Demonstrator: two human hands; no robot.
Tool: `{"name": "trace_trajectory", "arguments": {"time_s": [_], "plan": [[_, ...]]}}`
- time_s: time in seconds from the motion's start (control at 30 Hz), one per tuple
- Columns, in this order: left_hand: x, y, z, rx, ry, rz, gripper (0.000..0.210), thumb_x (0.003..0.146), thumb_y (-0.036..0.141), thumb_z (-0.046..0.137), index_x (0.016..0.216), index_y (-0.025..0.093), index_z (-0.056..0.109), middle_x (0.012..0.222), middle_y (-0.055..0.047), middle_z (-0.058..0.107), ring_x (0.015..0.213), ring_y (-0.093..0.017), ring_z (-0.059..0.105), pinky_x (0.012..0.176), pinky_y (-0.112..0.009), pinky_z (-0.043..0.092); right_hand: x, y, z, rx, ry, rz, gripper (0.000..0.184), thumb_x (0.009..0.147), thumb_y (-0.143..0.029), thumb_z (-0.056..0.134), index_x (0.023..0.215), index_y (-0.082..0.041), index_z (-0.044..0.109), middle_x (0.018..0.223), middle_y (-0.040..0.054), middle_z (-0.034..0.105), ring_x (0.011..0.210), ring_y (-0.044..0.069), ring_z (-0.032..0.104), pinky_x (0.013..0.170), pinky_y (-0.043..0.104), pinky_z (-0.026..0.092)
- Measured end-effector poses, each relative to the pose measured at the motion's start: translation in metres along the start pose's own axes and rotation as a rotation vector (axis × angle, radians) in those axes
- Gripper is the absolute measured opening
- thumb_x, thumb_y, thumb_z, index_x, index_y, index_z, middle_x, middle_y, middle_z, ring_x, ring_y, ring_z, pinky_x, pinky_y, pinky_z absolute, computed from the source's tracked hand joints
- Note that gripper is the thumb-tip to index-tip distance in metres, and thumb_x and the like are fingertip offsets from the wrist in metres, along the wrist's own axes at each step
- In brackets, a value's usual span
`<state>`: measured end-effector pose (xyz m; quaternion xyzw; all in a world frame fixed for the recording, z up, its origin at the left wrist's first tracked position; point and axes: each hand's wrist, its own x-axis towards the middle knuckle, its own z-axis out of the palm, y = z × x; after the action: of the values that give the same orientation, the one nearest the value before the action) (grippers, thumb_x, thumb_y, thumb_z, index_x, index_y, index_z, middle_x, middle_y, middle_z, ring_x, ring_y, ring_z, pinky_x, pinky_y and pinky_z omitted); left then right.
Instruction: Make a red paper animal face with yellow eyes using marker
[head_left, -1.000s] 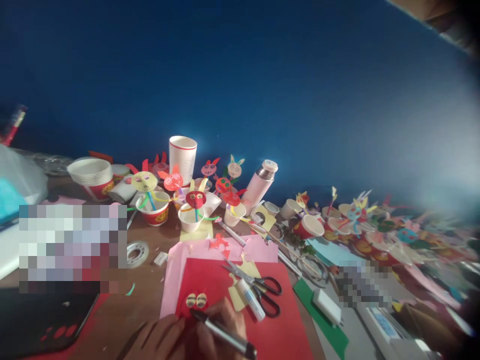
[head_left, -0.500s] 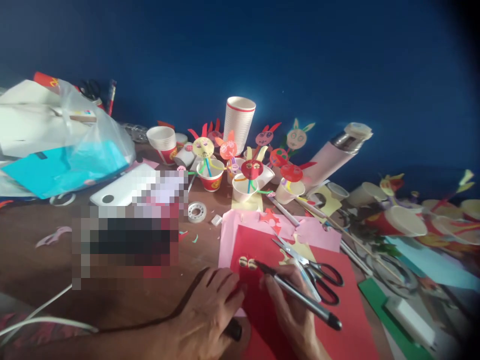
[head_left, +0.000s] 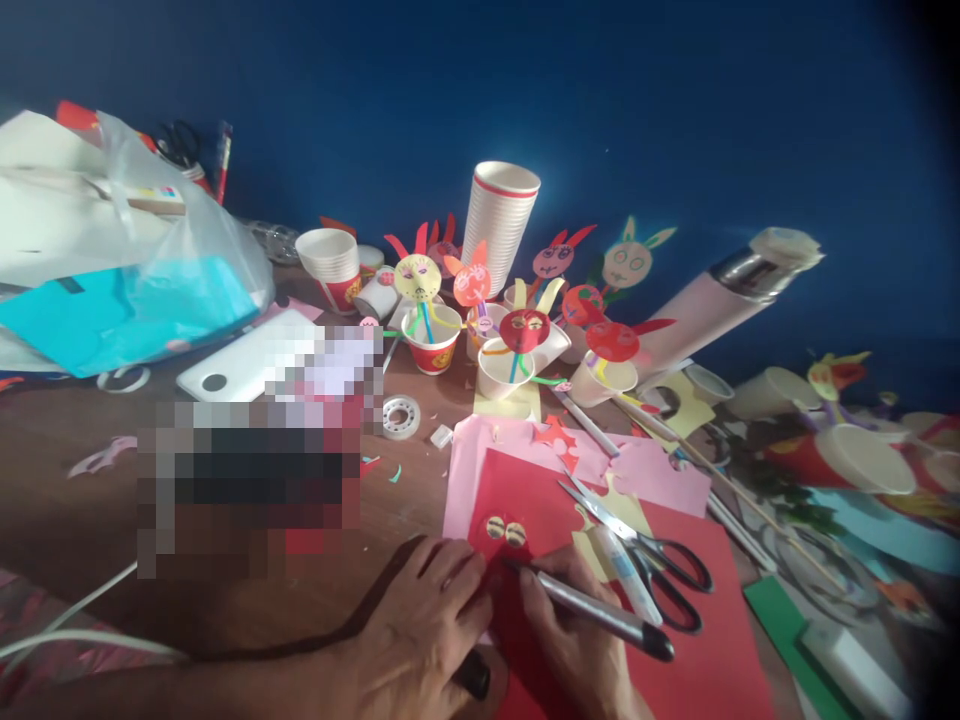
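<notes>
My right hand [head_left: 581, 630] grips a grey marker [head_left: 592, 603] with a black end, its tip down at the red paper [head_left: 555, 500]. Palm down at the sheet's left edge, my left hand [head_left: 427, 615] has its fingers bent against the paper. A black pen cap [head_left: 472, 672] shows beneath that hand, by the thumb. Two small pale round eyes [head_left: 505, 530] with dark lines lie on the red paper just above the marker tip. Right of my right hand, scissors [head_left: 637, 545] with black handles lie spread on the sheet, over a pale tube and yellow scraps.
Paper cups with round face puppets [head_left: 525, 330] stand behind the paper, near a tall cup stack [head_left: 501, 215] and a leaning flask [head_left: 720, 300]. A tape roll [head_left: 400, 417] and white phone [head_left: 247, 365] lie left. More cups [head_left: 847, 460] crowd the right.
The marker tip has come away from the right-hand eye, down and left onto bare red paper. My left hand stays in place. The view has shifted slightly.
</notes>
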<state>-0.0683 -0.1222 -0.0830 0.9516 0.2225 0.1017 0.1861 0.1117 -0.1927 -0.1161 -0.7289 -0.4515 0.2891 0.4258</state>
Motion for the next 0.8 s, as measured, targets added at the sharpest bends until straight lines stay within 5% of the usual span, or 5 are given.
{"name": "trace_trajectory", "arguments": {"time_s": [0.4,0.67,0.8], "plan": [[0.0,-0.003,0.004,0.048,0.027,0.03,0.026,0.088,0.044,0.056,0.096,0.02,0.063,0.113,-0.005,0.061,0.105,-0.025,0.048,0.097,-0.04,0.026,0.002,-0.018,-0.002,-0.093,0.052,-0.082,0.02,0.082,-0.036,0.061,0.069,-0.021,0.057,0.048,-0.0039,0.063,0.036,0.01,0.055,0.038,0.017,0.044],[0.0,-0.002,0.001,0.044,0.002,0.042,0.029,0.084,0.045,0.062,0.097,0.02,0.062,0.115,-0.005,0.059,0.107,-0.025,0.047,0.098,-0.04,0.026,0.0,-0.025,0.001,-0.073,0.093,-0.001,0.022,0.082,-0.04,0.059,0.07,-0.021,0.056,0.048,-0.0041,0.06,0.037,0.01,0.054,0.04,0.018,0.043],[-0.003,-0.005,0.024,0.116,0.098,0.037,0.031,0.087,0.049,0.059,0.094,0.02,0.063,0.112,-0.005,0.061,0.104,-0.026,0.049,0.096,-0.043,0.03,-0.003,-0.015,0.002,-0.068,0.112,-0.048,0.03,0.084,-0.047,0.058,0.07,-0.021,0.058,0.049,-0.0037,0.06,0.038,0.011,0.054,0.041,0.02,0.044]]}}
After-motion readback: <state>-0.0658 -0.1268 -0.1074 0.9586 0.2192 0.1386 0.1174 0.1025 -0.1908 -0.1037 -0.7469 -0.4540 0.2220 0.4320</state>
